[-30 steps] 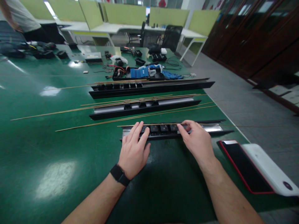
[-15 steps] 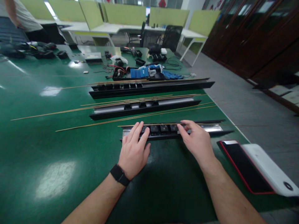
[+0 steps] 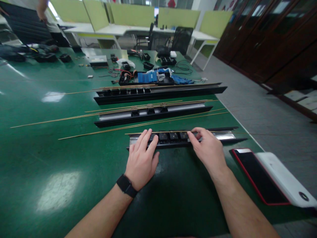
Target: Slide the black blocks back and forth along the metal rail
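Nearest me lies a black trough-shaped rail [image 3: 232, 141] with a shiny inner lining, and several black square blocks [image 3: 173, 136] sit in its middle. A thin golden rod [image 3: 166, 132] runs lengthwise above the blocks. My left hand [image 3: 142, 155], with a black watch on the wrist, rests over the rail's left part, fingers stretched out and open. At the right end of the blocks, my right hand [image 3: 207, 145] is closed in a pinch, thumb and index finger at the golden rod; the exact contact is partly hidden by the fingers.
Two more black rails [image 3: 153, 117] lie farther back, with loose golden rods [image 3: 138, 125] between them and mine. Behind are an open toolbox [image 3: 147, 78], blue gloves [image 3: 182, 80] and cables. A red-edged phone-like device [image 3: 260, 177] and a white device [image 3: 282, 178] lie right. A person [image 3: 53, 24] stands far left.
The person at the back left has shifted to the right, and more of a dark chair shows there. My hands and the rail stay practically where they were.
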Available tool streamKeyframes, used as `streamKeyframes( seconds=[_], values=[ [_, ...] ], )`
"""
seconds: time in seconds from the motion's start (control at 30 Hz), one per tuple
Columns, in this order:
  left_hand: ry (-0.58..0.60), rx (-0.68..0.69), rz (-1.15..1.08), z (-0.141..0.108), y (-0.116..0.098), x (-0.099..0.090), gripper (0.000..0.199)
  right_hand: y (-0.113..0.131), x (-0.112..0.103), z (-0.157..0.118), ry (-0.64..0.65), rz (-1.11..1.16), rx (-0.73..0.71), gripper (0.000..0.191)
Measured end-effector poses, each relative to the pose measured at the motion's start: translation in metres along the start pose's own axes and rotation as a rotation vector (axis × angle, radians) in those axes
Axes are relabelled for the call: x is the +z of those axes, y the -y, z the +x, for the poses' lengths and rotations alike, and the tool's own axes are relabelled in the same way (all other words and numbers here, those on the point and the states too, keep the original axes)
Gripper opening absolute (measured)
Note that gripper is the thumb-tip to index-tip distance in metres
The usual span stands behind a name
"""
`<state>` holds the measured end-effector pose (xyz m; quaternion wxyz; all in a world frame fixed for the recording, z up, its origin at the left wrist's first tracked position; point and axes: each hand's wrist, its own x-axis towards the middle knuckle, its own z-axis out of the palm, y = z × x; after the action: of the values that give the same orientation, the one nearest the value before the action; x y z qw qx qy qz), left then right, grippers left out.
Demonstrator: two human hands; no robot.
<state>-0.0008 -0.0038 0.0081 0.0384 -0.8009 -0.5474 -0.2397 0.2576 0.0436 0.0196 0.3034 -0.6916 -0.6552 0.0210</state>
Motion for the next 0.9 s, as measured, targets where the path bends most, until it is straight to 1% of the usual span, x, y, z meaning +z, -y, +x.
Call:
streamKeyframes(
  seconds=[0.17, 0.3, 0.47, 0.7, 0.9],
  values=[
    [0.003, 0.0, -0.002, 0.0, -0.0004, -0.0006, 0.053, -0.0011, -0.0015, 0.0014, 0.023, -0.048, 0.04, 0.036],
    [-0.003, 0.001, 0.002, 0.0004, -0.0006, -0.0005, 0.053, -0.0015, -0.0023, 0.0021, 0.021, -0.04, 0.022, 0.037],
    [-0.003, -0.001, 0.008, 0.0002, -0.0003, 0.0001, 0.053, -0.0017, -0.0009, 0.0016, -0.002, 0.027, -0.011, 0.039],
    [0.004, -0.001, 0.003, -0.0002, 0.0, 0.0003, 0.053, -0.0022, 0.0012, 0.0007, 0.01, 0.085, -0.053, 0.037],
    [0.008, -0.006, -0.002, 0.0, -0.0004, -0.0002, 0.052, -0.0001, 0.0003, 0.0014, 0.018, 0.059, -0.023, 0.033]
  ],
)
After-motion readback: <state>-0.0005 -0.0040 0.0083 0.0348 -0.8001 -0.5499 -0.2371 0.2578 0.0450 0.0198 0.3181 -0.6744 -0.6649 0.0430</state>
